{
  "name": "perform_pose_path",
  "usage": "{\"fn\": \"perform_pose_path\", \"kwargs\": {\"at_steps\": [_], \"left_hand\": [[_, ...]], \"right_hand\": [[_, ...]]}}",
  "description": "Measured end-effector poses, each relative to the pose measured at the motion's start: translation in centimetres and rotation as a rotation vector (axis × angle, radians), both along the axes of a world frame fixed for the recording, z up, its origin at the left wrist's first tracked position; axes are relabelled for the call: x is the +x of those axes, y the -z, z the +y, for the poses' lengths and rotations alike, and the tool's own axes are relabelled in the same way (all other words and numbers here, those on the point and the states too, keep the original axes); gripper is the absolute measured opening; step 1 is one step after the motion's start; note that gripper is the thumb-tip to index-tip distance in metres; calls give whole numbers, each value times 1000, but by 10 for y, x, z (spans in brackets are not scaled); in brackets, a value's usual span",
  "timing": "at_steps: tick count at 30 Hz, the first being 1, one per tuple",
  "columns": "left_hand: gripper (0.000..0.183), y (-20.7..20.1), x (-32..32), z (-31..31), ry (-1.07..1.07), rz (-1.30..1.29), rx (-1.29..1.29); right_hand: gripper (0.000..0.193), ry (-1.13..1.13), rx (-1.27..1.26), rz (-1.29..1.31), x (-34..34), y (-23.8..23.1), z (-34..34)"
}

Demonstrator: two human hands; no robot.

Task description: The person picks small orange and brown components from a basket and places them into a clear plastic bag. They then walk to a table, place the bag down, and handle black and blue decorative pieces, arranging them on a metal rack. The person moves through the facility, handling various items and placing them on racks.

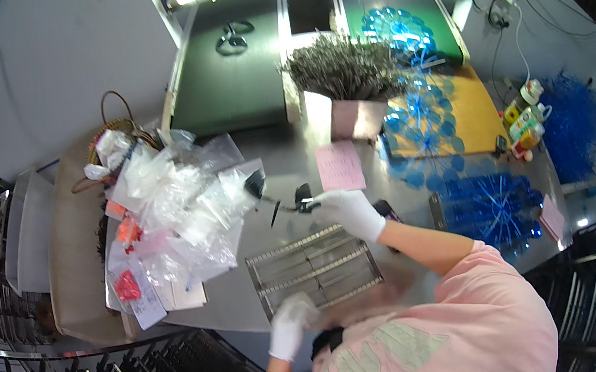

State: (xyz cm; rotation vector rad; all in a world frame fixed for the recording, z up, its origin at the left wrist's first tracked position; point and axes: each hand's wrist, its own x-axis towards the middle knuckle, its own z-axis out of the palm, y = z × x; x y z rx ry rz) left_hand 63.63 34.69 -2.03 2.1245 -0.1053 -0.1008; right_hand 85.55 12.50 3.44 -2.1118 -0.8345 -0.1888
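Note:
In my gloved right hand (350, 213), reaching over the grey table, is a small black piece with rounded, lobed ends (303, 195). The fingertips are closed on its right side; its exact kind is unclear. Just left of it are a thin dark strip (275, 214) and a dark rounded part (255, 186) by the plastic bags. Nearer to me lies a metal rack with ridged bars (316, 267). My gloved left hand (293, 316) is at the rack's near left corner, its fingers smeared by motion. Whether it holds anything cannot be made out.
Clear plastic bags (184, 204) heap up on the left. A box holds dark thin strands (341, 62) behind a pink paper (340, 167). Blue translucent moulded pieces (489, 210) and bottles (525, 120) stand to the right. Two belts (230, 80) run at the back.

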Motion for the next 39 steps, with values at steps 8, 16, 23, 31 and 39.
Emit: {"fn": "perform_pose_path", "kwargs": {"at_steps": [8,16,23,31,39], "left_hand": [[9,-33,9,32,-451,54,-446],[17,-18,-13,35,-384,64,-497],[27,-53,-32,104,-864,-93,-580],[25,-35,-53,97,-968,45,-606],[9,-57,-46,101,-661,216,-665]], "right_hand": [[28,-160,277,175,-143,-21,9],[52,-325,279,612,-149,-19,75],[35,-83,243,1011,-53,60,118],[28,-79,-405,981,-25,82,174],[50,-84,-506,1218,-2,44,176]]}}
